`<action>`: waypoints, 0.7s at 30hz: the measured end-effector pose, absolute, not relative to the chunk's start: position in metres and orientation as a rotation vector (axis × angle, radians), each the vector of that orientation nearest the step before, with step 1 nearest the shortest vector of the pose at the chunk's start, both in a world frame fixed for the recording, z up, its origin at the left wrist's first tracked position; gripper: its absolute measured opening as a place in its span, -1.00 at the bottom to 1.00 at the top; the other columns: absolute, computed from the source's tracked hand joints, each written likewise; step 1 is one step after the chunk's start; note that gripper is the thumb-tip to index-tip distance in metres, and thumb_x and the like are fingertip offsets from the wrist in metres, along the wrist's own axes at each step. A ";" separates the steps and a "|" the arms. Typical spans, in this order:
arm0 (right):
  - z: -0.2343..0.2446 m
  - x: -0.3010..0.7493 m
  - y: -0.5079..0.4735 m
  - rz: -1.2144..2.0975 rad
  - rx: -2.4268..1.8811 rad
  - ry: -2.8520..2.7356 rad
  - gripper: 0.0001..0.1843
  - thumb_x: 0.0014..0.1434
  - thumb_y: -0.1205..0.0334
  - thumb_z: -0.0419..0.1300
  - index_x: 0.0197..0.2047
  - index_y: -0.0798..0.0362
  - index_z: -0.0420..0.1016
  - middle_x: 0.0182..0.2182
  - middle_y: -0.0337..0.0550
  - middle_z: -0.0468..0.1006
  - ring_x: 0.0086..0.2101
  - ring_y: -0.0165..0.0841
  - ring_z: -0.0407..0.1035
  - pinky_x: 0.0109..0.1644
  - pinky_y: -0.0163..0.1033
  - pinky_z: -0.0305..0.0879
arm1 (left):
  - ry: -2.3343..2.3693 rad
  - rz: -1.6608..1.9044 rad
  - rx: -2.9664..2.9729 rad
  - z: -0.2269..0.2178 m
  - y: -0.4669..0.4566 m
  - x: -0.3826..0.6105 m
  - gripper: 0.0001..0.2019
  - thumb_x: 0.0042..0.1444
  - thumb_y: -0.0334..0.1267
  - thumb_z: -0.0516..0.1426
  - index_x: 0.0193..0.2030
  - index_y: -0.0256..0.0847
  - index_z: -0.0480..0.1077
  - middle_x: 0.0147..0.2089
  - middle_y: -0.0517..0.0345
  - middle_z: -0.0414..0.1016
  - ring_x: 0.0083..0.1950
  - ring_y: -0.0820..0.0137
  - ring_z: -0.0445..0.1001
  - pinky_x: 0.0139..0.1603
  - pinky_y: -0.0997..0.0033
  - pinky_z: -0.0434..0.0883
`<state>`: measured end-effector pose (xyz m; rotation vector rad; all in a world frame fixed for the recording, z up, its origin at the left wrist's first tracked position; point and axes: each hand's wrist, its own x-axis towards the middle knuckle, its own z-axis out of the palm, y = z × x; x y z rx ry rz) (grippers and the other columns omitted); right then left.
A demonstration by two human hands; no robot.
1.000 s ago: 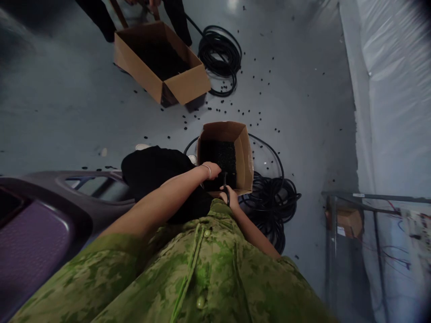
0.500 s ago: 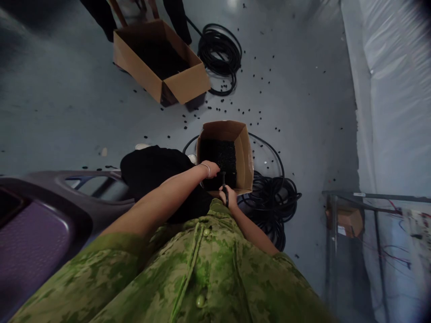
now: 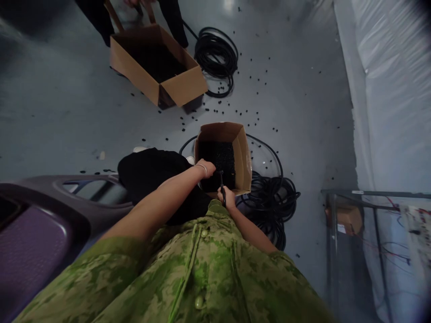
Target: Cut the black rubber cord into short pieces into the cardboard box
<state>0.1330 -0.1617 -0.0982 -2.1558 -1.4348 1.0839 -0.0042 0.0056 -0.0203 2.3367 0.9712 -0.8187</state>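
Observation:
Over a cardboard box (image 3: 243, 159) between my legs, my left hand (image 3: 209, 168) is closed, a bracelet at its wrist. Whatever its fingers pinch is lost against the dark contents. At the box's near edge, my right hand (image 3: 229, 198) is wrapped round the handles of a black scissors-like cutter (image 3: 222, 180). The cutter's head points away from me, just right of my left fingertips. Many small black pieces (image 3: 225, 157) fill the bottom of the box. Black hose runs behind the box from a loose coil (image 3: 274, 197) on the right.
Ahead stands a larger open cardboard box (image 3: 134, 67) with dark contents, a person's legs and hands behind it. Beside it lies another coil of black hose (image 3: 215, 51). Small black bits dot the floor. A purple-seated chair (image 3: 37, 242) is at left, a metal frame (image 3: 375, 197) at right.
My left hand has drawn slightly away from the cutter's head, leaving a small gap. The cutter stays in my right hand. The whole view has shifted a little.

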 end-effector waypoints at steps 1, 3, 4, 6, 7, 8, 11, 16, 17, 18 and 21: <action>-0.098 0.133 -0.162 1.097 -2.137 -1.442 -0.79 0.03 0.23 0.12 -0.27 -0.04 0.56 -0.51 -0.31 0.52 -0.44 -0.37 0.38 -0.30 -0.36 0.24 | 0.980 -0.811 2.331 -0.023 0.006 -0.005 -0.72 0.20 -0.18 0.17 0.04 -0.07 0.55 0.08 -0.08 0.60 0.13 0.12 0.51 0.14 0.15 0.34; -0.096 0.135 -0.163 1.124 -2.090 -1.452 -0.75 0.02 0.23 0.12 -0.24 -0.02 0.56 -0.50 -0.31 0.51 -0.44 -0.38 0.36 -0.30 -0.36 0.23 | 1.000 -0.784 2.315 -0.026 0.007 -0.005 -0.70 0.18 -0.17 0.18 0.04 -0.05 0.55 0.07 -0.08 0.60 0.13 0.12 0.51 0.13 0.16 0.35; -0.095 0.135 -0.164 1.137 -2.066 -1.454 -0.73 0.02 0.22 0.12 -0.21 -0.02 0.56 -0.50 -0.31 0.50 -0.45 -0.39 0.35 -0.31 -0.36 0.23 | 1.007 -0.773 2.308 -0.028 0.007 -0.005 -0.69 0.18 -0.18 0.19 0.05 -0.05 0.55 0.07 -0.09 0.61 0.13 0.12 0.51 0.13 0.17 0.35; -0.092 0.137 -0.165 1.161 -2.027 -1.448 -0.69 0.00 0.23 0.13 -0.17 -0.01 0.56 -0.50 -0.31 0.49 -0.47 -0.40 0.33 -0.33 -0.37 0.21 | 1.009 -0.758 2.308 -0.028 0.008 -0.006 -0.68 0.17 -0.20 0.18 0.06 -0.06 0.54 0.07 -0.10 0.60 0.12 0.11 0.52 0.13 0.17 0.36; -0.091 0.138 -0.166 1.172 -2.014 -1.439 -0.68 -0.01 0.24 0.13 -0.16 0.00 0.56 -0.51 -0.31 0.49 -0.48 -0.40 0.32 -0.33 -0.37 0.21 | 1.007 -0.757 2.312 -0.028 0.008 -0.006 -0.67 0.17 -0.22 0.18 0.07 -0.06 0.54 0.07 -0.11 0.60 0.12 0.11 0.52 0.12 0.17 0.36; -0.089 0.139 -0.166 1.184 -2.004 -1.426 -0.67 -0.02 0.25 0.13 -0.16 0.00 0.56 -0.51 -0.31 0.49 -0.48 -0.40 0.33 -0.33 -0.37 0.21 | 1.004 -0.752 2.317 -0.028 0.008 -0.006 -0.66 0.16 -0.24 0.18 0.08 -0.07 0.54 0.07 -0.12 0.60 0.12 0.11 0.52 0.12 0.17 0.37; -0.084 0.141 -0.164 1.244 -1.984 -1.373 -0.68 -0.03 0.29 0.13 -0.19 0.00 0.56 -0.53 -0.32 0.50 -0.48 -0.40 0.36 -0.33 -0.37 0.22 | 0.990 -0.739 2.323 -0.026 0.009 -0.006 -0.66 0.18 -0.25 0.16 0.09 -0.08 0.54 0.06 -0.12 0.60 0.13 0.11 0.51 0.12 0.18 0.37; -0.080 0.140 -0.160 1.290 -1.985 -1.308 -0.70 -0.06 0.31 0.14 -0.21 -0.02 0.56 -0.55 -0.33 0.51 -0.47 -0.38 0.40 -0.32 -0.36 0.25 | 0.936 -0.754 2.333 -0.027 0.007 -0.006 -0.69 0.17 -0.21 0.19 0.05 -0.03 0.55 0.07 -0.06 0.60 0.15 0.11 0.49 0.13 0.16 0.36; -0.080 0.140 -0.160 1.288 -1.988 -1.303 -0.70 -0.06 0.31 0.14 -0.21 -0.02 0.56 -0.55 -0.33 0.52 -0.47 -0.38 0.40 -0.32 -0.36 0.25 | 0.920 -0.752 2.335 -0.028 0.007 -0.005 -0.70 0.15 -0.20 0.20 0.04 -0.02 0.56 0.05 -0.04 0.61 0.15 0.12 0.49 0.13 0.17 0.35; -0.080 0.140 -0.159 1.287 -1.992 -1.300 -0.70 -0.06 0.31 0.14 -0.22 -0.02 0.56 -0.55 -0.34 0.52 -0.47 -0.38 0.40 -0.33 -0.36 0.25 | 0.903 -0.747 2.340 -0.029 0.006 -0.005 -0.70 0.14 -0.20 0.22 0.03 -0.01 0.56 0.04 -0.02 0.62 0.14 0.14 0.50 0.13 0.19 0.34; -0.080 0.141 -0.159 1.266 -2.009 -1.314 -0.72 -0.04 0.30 0.14 -0.23 -0.03 0.56 -0.53 -0.33 0.53 -0.47 -0.39 0.40 -0.33 -0.38 0.25 | 0.854 -0.740 2.367 -0.031 0.004 -0.003 -0.70 0.12 -0.20 0.23 0.01 0.02 0.56 0.01 0.02 0.63 0.13 0.17 0.50 0.12 0.23 0.33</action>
